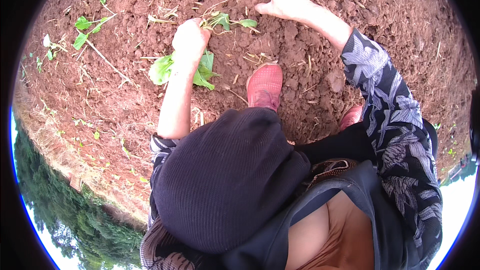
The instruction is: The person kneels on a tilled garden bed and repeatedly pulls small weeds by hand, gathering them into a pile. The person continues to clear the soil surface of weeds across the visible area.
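My left hand (191, 39) is closed around the stems of several leafy green seedlings (221, 21), whose thin stems and small leaves stick out to its right. Broader green leaves (161, 69) show on both sides of my left wrist, below the fist; whether they hang from the hand or lie on the ground I cannot tell. To the right, my right hand (268, 0) is just over the reddish-brown soil (300, 56), thumb and fingers curved and apart, with nothing seen between them. The leaf tips of the held seedlings point towards it.
A red shoe (265, 84) stands on the soil between my arms, and part of the other shoe (351, 117) shows at the right. Uprooted-looking green plants (88, 32) lie at the upper left. Straw bits and clods are scattered about. Small plants (96, 134) dot the lower left, before trees (75, 210).
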### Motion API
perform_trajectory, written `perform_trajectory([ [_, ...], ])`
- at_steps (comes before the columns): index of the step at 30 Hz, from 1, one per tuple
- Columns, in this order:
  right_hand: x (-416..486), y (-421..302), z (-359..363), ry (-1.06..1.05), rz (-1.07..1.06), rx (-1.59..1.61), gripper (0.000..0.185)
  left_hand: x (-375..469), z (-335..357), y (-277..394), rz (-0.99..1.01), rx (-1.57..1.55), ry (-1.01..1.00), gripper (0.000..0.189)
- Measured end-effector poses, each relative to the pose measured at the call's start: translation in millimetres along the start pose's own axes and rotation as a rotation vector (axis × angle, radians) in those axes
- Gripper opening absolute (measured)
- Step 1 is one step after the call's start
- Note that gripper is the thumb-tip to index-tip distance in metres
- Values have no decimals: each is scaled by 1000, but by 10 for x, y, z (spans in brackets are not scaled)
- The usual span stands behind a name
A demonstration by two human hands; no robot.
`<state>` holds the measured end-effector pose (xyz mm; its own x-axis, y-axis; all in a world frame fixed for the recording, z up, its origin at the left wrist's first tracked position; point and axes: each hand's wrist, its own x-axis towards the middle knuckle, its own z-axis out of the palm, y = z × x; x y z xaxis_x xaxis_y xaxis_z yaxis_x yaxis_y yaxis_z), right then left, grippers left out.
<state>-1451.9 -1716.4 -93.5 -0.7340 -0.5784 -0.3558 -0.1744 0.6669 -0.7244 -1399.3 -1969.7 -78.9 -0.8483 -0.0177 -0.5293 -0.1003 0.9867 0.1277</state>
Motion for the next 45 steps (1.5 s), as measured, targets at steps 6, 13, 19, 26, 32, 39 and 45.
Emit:
perform_trajectory([
  [6, -442, -455, 327, -393, -148, -386, 37, 171, 48, -75, -104, -111, -35, 34],
  [13, -284, -487, 442, -461, -144, -394, 42, 113, 25, -156, -73, -84, 87, 32],
  [19, -99, -384, 290, -549, -44, -194, 46, 39, -19, -88, -67, -56, 130, 31],
  [26, 271, -511, 158, -126, 159, 125, 57, 21, -12, -82, -48, 2, 178, 26],
  [32, 647, -428, 679, -103, 129, -216, 53, 32, -53, -185, -115, -168, 84, 30],
  [39, 491, -373, 705, -226, 45, -297, 19, 43, -112, -244, -185, -239, 108, 34],
  [45, 634, -429, 1047, -86, 153, -273, 16, 13, -144, -252, -195, -243, 131, 30],
])
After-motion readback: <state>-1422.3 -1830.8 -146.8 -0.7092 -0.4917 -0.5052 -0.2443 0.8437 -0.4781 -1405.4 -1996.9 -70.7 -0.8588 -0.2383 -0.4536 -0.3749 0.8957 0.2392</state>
